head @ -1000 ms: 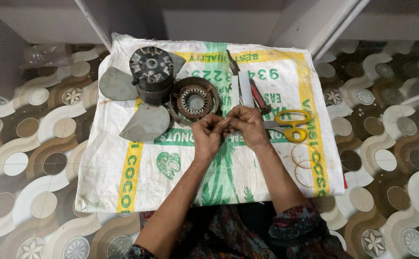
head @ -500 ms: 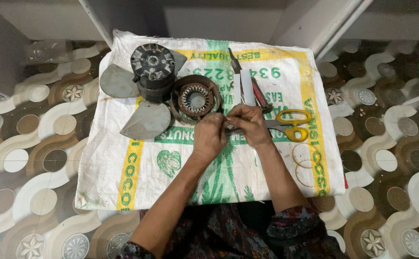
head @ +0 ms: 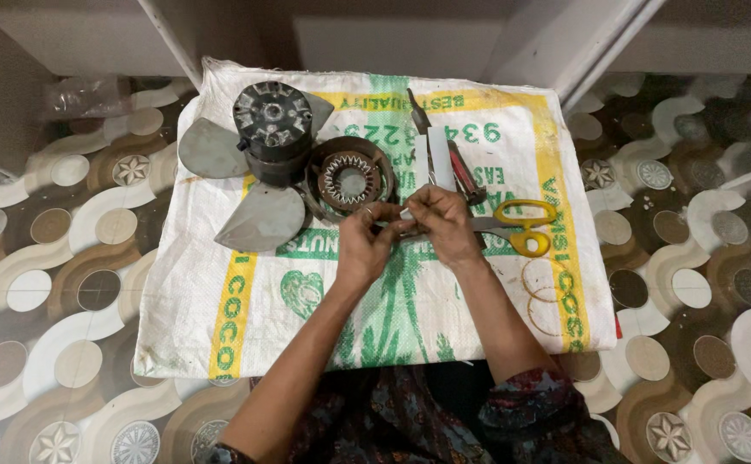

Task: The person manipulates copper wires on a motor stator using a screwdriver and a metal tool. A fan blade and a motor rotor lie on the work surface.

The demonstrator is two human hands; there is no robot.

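Observation:
My left hand (head: 367,245) and my right hand (head: 444,222) meet over the middle of a white woven sack (head: 220,309) spread on the floor. Both pinch one small pale piece (head: 406,215) between their fingertips; it is too small to tell what it is. Just beyond the hands lies a round stator ring with copper windings (head: 351,179). Left of it stands a dark fan motor (head: 272,129) with grey blades (head: 259,219).
Yellow-handled scissors (head: 521,225) lie right of my right hand. A red-handled tool (head: 463,172), a white strip (head: 440,159) and a thin dark tool (head: 416,107) lie beyond it. Patterned brown-and-white flooring (head: 66,283) surrounds the sack; white frame legs (head: 169,39) stand behind.
Both hands stay together on the small piece, with only slight finger shifts. The motor, stator and tools have not moved.

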